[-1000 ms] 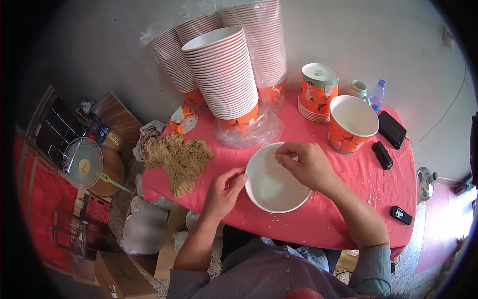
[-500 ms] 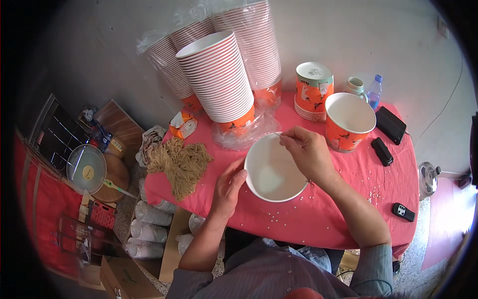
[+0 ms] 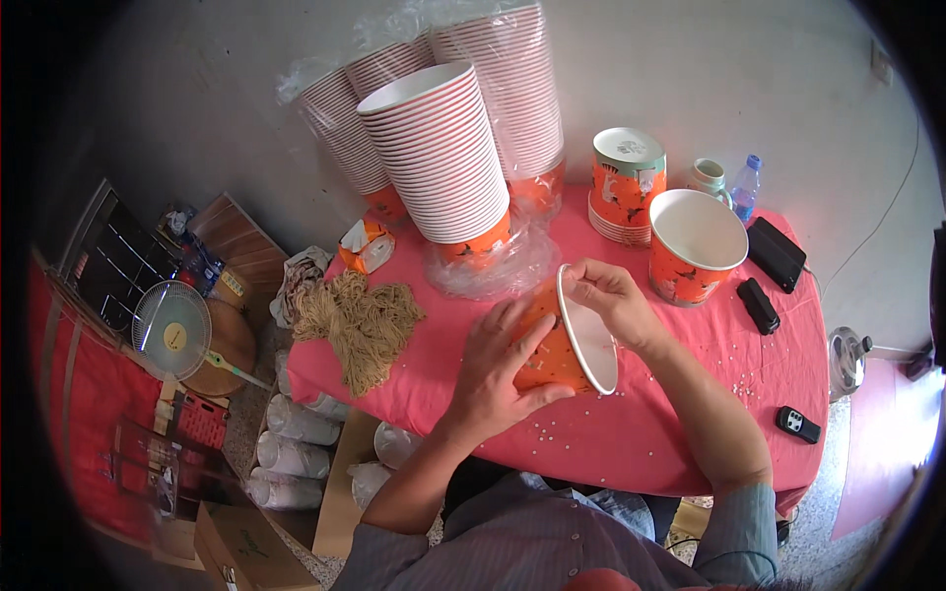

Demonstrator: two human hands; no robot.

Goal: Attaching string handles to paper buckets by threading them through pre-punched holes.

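Observation:
An orange printed paper bucket (image 3: 548,360) with a white rim and white inside is tipped on its side above the front of the pink-covered table, its mouth turned to the right. My left hand (image 3: 490,379) wraps the outer wall from the left, fingers over the top and thumb below. At the upper rim, my right hand (image 3: 608,300) is closed in a pinch, fingertips against the edge and partly inside the mouth. Whether a thin strand is also between those fingertips is too small to tell. A bundle of tan string (image 3: 360,330) lies left of the bucket.
A tall stack of paper buckets (image 3: 439,158) stands behind, with plastic-wrapped stacks around it. At the right are an upright bucket (image 3: 695,246), an upside-down stack (image 3: 628,187), a mug (image 3: 708,179), a bottle (image 3: 746,187) and black devices (image 3: 776,254). Small white bits dot the pink cloth (image 3: 680,433).
The bucket has tipped from mouth-up to mouth facing right. My left hand has moved from its rim to around its outer wall; my right hand has shifted slightly right and down, still at the rim.

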